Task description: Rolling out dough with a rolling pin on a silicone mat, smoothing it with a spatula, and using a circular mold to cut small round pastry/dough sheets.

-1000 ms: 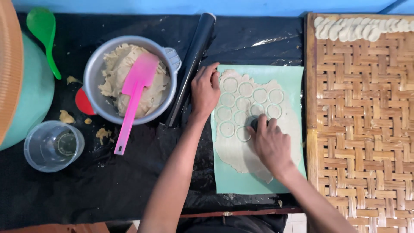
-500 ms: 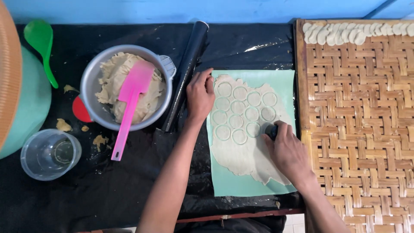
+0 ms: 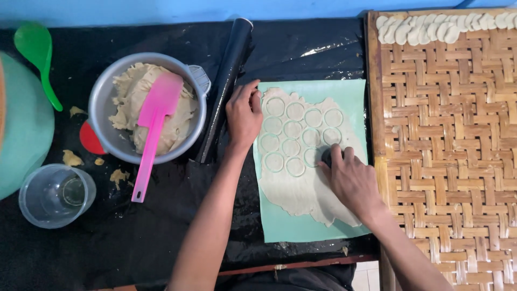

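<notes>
Dough sheet [image 3: 301, 188], centre frame, looks soft and tearable; right hand [image 3: 353, 180] fingers grip a dark cutter [image 3: 327, 156], left hand [image 3: 243, 116] presses flat, holding nothing.

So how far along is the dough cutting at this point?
Done: about a dozen circles are pressed into the upper part of the dough sheet, and a row of shaped pieces lies on the woven tray. In hand: the right hand presses a dark cutter into the sheet while the left hand steadies the mat. Left: the lower part is uncut, and the bowl holds more dough.
</notes>
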